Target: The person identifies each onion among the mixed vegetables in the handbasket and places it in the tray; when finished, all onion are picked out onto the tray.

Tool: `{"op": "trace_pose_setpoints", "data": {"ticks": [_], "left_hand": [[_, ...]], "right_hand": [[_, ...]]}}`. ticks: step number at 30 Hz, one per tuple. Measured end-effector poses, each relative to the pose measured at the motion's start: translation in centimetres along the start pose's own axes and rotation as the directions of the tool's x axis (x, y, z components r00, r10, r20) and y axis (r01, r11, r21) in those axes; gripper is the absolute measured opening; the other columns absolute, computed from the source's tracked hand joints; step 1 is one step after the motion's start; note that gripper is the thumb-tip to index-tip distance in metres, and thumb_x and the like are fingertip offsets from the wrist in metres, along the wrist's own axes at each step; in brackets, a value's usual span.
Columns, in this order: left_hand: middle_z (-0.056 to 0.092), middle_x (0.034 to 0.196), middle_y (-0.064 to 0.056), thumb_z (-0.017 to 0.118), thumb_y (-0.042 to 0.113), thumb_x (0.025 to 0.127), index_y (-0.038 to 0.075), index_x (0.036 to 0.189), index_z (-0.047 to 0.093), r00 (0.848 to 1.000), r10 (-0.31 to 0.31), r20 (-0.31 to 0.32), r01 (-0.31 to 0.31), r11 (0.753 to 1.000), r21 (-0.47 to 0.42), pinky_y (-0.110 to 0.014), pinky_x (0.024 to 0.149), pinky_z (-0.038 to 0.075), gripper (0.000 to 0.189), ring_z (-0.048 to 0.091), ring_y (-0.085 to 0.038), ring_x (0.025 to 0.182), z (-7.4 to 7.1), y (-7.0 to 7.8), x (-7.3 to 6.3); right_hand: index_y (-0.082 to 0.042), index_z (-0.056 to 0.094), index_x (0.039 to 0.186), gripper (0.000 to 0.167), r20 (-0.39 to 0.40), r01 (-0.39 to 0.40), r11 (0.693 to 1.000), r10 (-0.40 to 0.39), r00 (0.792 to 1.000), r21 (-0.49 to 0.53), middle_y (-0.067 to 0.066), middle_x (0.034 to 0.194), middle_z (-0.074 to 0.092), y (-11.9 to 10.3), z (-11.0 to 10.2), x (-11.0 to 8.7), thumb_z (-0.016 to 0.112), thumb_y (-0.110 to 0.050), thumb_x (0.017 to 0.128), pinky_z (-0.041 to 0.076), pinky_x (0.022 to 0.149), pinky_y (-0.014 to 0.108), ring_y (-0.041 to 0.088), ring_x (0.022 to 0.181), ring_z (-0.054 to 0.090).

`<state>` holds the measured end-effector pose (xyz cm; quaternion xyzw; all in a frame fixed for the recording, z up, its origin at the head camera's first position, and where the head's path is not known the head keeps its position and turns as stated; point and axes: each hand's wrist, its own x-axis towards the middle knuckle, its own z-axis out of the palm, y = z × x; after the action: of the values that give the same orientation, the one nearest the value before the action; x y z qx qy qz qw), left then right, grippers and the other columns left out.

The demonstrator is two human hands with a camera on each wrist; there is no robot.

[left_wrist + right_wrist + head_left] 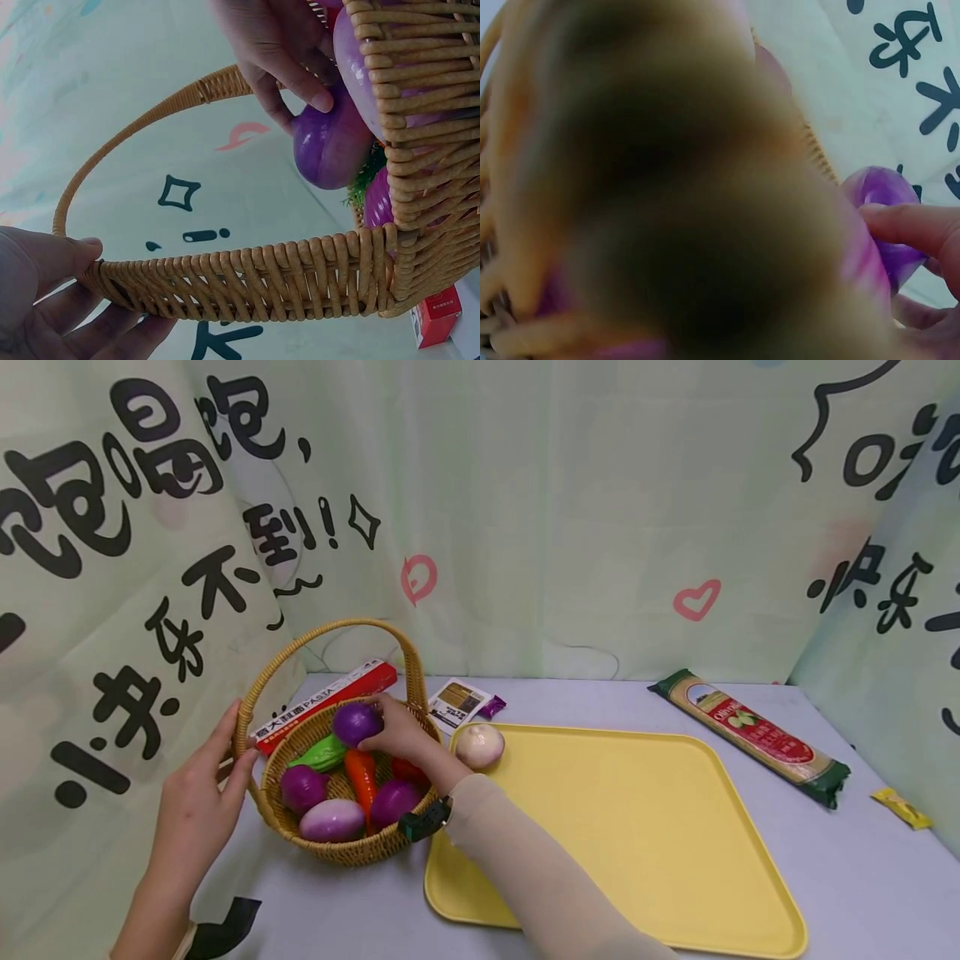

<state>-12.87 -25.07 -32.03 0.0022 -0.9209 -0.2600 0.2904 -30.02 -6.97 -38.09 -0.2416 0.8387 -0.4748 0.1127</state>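
A wicker basket (pixel 352 852) with a tall arched handle (pixel 330 631) stands at the left. My left hand (pixel 198 802) grips the handle low on its left side, thumb and fingers round the cane in the left wrist view. My right hand (pixel 405 735) pinches a glossy purple onion (pixel 357 724) at the basket's far side. Below it lie a green vegetable (pixel 322 753), an orange carrot (pixel 362 781), another purple onion (pixel 303 789), a pale purple eggplant (pixel 332 821) and a purple vegetable (pixel 396 802). A blurred shape hides much of the right wrist view.
A yellow tray (pixel 622 843) lies right of the basket, with a whitish onion (pixel 480 746) at its far left corner. Behind the basket is a red pasta box (pixel 367 681), beside small packets (pixel 459 703). A noodle packet (pixel 750 735) and yellow sachet (pixel 902 808) lie farther right.
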Motion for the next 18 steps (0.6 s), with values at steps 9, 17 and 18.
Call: {"op": "trace_pose_setpoints", "data": {"ticks": [9, 17, 18], "left_hand": [[0.055, 0.13, -0.028, 0.059, 0.008, 0.091, 0.025, 0.15, 0.026, 1.0, 0.003, -0.002, -0.003, 1.0, 0.002, -0.052, 0.074, 0.054, 0.07, 0.062, -0.048, 0.1, 0.0, 0.0, -0.04], [0.055, 0.129, -0.029, 0.059, 0.006, 0.091, 0.024, 0.149, 0.027, 1.0, 0.025, -0.01, -0.025, 1.0, -0.006, -0.051, 0.074, 0.053, 0.069, 0.062, -0.048, 0.099, -0.06, 0.03, -0.05], [0.055, 0.129, -0.029, 0.059, 0.006, 0.091, 0.023, 0.149, 0.027, 1.0, 0.028, -0.012, -0.028, 1.0, -0.007, -0.051, 0.074, 0.053, 0.069, 0.062, -0.048, 0.099, -0.05, 0.03, -0.04]], "right_hand": [[-0.012, 0.038, 0.135, 0.071, 0.045, 0.058, 0.995, -0.055, 0.997, -0.076, 0.012, 0.136, 0.05, 0.07, 0.29, 0.03, 0.078, -0.018, 0.077, 0.046, 0.104, 0.037, 0.026, 0.122, 0.052], [-0.013, 0.039, 0.141, 0.073, 0.041, 0.09, 0.991, -0.086, 0.995, -0.104, 0.007, 0.14, 0.049, 0.0, 0.35, -0.18, 0.076, -0.023, 0.079, 0.045, 0.107, 0.036, 0.022, 0.124, 0.051], [-0.014, 0.039, 0.141, 0.073, 0.041, 0.092, 0.989, -0.088, 0.995, -0.112, 0.007, 0.14, 0.049, -0.04, 0.34, -0.19, 0.076, -0.025, 0.079, 0.045, 0.106, 0.036, 0.022, 0.124, 0.051]]}}
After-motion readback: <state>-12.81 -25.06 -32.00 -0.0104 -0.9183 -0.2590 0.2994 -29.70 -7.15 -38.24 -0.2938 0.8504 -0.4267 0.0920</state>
